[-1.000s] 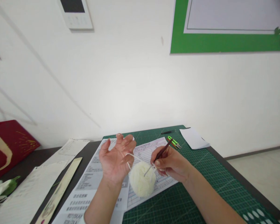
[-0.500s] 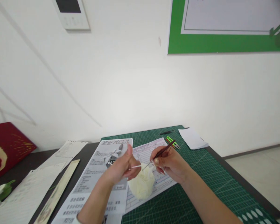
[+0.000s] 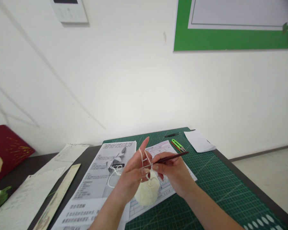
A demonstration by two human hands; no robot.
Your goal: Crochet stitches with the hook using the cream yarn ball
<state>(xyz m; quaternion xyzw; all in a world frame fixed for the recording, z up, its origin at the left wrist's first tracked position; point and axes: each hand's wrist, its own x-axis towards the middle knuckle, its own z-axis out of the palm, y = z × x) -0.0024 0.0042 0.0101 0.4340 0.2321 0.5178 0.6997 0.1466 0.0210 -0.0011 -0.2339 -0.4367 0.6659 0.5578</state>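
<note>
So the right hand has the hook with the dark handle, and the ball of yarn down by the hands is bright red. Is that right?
Not quite: the ball of yarn isn't red. The head view shows it's a pale, creamy yellow. It is down by the hands, and the right hand does have the hook with the dark handle.

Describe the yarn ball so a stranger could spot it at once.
On the green cutting mat, find the lined sheet under the left hand and right hand. The yarn ball rests there, partly hidden. Its round, cream bulk stands out from the flat printed sheet alongside.
</note>
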